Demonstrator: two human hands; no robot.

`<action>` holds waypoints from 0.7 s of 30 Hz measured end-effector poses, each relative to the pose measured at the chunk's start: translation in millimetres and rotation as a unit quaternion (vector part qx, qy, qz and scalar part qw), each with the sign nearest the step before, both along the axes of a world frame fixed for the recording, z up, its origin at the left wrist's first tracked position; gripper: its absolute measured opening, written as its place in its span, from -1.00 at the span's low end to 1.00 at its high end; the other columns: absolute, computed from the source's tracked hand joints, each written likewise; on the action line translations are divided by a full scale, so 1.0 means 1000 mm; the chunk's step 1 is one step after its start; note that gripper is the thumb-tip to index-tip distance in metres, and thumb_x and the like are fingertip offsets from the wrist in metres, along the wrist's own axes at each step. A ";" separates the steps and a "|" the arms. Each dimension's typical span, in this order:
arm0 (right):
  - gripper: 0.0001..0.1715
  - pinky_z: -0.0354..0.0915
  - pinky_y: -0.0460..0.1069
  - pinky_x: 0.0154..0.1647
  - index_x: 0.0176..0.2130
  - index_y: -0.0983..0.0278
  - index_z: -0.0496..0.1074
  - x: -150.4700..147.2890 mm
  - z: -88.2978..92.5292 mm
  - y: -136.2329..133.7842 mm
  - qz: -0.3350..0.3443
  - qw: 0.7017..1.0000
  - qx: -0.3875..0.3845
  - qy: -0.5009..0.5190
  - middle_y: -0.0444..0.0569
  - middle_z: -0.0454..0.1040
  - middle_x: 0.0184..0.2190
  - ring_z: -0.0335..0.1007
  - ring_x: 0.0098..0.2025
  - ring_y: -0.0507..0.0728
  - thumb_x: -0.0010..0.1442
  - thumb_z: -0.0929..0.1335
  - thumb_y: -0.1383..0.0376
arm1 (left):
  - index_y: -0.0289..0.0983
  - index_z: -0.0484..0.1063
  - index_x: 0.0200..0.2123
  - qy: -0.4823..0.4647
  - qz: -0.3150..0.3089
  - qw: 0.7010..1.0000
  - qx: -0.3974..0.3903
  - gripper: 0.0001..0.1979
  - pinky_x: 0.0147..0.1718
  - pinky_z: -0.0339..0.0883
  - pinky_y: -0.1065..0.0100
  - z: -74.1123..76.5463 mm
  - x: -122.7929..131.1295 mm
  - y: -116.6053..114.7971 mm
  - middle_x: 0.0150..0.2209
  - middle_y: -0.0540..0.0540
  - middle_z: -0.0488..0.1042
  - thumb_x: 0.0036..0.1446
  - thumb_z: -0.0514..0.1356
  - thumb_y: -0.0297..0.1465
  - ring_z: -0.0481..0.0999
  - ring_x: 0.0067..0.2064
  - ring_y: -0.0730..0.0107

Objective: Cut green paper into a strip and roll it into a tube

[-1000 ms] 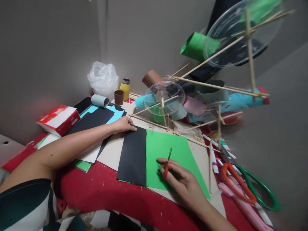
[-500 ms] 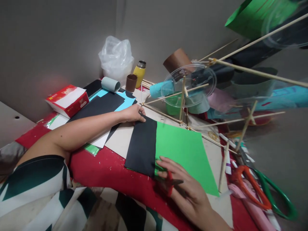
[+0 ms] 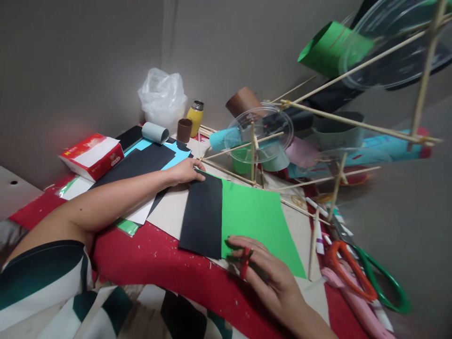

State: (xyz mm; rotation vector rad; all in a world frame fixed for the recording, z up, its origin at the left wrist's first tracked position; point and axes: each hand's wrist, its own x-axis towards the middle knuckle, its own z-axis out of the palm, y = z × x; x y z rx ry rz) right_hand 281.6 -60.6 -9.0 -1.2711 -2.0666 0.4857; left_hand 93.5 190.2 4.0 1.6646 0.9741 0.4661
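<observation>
- Left hand [image 3: 185, 173]: fingers look clamped on the far-left corner of the black paper [image 3: 203, 216], which seems to overlap the green paper [image 3: 261, 216].
- Right hand [image 3: 273, 275]: fingers bent round a small red tool [image 3: 245, 263], near side.
- Apparently steadying the papers; this calls for aligned edges.
- Red tabletop [image 3: 141, 259], pale board [image 3: 169, 212], grey wall [image 3: 81, 70] beyond.

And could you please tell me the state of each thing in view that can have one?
Green paper: flat, partly covered
Black paper: flat, overlapping green paper
Red-handled tool: held, open or shut unclear
Left hand: pinching black paper's upper edge
Right hand: holding red-handled tool
Yellow bottle: upright, seemingly uncapped
Small brown tube: upright
Grey tube: rolled, on its side
Plastic bag: crumpled
</observation>
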 end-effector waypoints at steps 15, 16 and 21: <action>-0.81 0.41 0.11 -0.05 -0.20 0.16 0.52 -0.002 0.016 -0.007 -0.139 0.960 -0.096 0.222 0.06 0.57 -0.12 0.50 -0.08 0.23 0.25 0.33 0.20 | -0.31 0.44 -0.33 0.026 -0.034 0.994 0.098 -0.85 -0.49 0.18 0.42 0.001 -0.004 0.002 -0.57 0.04 0.37 -0.07 0.24 -0.51 0.32 -0.55 0.45; -0.81 0.42 0.12 -0.06 -0.22 0.12 0.52 -0.003 0.022 -0.013 -0.141 0.943 -0.098 0.286 0.02 0.57 -0.13 0.50 -0.08 0.24 0.24 0.33 0.14 | -0.31 0.43 -0.32 0.027 -0.042 0.995 0.091 -0.85 -0.52 0.18 0.43 0.001 -0.004 0.002 -0.57 0.04 0.37 -0.05 0.24 -0.50 0.32 -0.57 0.46; -0.78 0.46 0.12 -0.23 -0.35 -0.02 0.50 0.008 0.035 -0.062 -0.011 0.896 -0.114 0.429 -0.11 0.57 -0.26 0.49 -0.16 0.26 0.15 0.35 -0.04 | -0.30 0.42 -0.30 0.027 -0.066 0.993 0.092 -0.83 -0.57 0.16 0.47 -0.001 -0.003 0.004 -0.55 0.04 0.38 -0.04 0.25 -0.45 0.34 -0.57 0.48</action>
